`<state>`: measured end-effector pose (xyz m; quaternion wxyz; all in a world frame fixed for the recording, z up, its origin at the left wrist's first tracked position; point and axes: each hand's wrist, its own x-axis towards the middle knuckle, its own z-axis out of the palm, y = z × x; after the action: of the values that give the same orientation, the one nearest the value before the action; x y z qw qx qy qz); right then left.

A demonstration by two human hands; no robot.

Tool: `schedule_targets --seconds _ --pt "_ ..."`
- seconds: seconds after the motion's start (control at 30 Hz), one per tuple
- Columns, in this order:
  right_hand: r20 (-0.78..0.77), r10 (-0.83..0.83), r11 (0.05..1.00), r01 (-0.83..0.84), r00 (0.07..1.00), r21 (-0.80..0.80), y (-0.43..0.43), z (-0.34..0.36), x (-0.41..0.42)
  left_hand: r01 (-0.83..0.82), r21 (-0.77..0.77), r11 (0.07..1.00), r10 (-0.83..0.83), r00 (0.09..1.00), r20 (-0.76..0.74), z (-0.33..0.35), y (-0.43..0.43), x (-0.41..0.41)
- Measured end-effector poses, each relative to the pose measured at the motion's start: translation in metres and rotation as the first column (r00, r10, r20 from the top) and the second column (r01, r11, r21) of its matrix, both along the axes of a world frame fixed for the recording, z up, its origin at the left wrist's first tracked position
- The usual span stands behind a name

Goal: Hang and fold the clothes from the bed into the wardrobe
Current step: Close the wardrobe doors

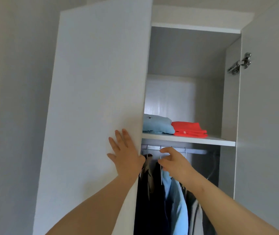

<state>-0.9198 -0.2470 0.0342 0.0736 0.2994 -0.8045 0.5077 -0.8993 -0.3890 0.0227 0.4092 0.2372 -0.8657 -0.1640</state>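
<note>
Though open, door edge (pixel 142 116) (left hand (pixel 126 161)).

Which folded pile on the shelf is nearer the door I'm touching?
The light blue pile, partly behind the door edge; the red pile lies further right.

No readable text, red garment (pixel 188 128) logo — blurred

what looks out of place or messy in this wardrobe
Nothing stands out. The folded blue top and red top sit neatly side by side on the shelf, and the clothes hang from the rail. The left hand lies flat on the door; the right hand pinches a white hanger.
</note>
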Motion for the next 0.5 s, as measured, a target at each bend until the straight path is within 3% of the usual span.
schedule_targets --seconds 0.27,0.5 --pt "-0.030 -0.002 0.997 0.005 1.000 0.079 0.003 -0.005 -0.059 -0.134 -0.041 0.990 0.134 0.991 0.014 -0.004 0.001 -0.061" --pt "0.013 0.034 0.998 -0.035 0.999 0.043 -0.005 -0.018 -0.090 -0.228 -0.086 0.970 0.230 0.973 0.020 -0.006 -0.006 -0.091"
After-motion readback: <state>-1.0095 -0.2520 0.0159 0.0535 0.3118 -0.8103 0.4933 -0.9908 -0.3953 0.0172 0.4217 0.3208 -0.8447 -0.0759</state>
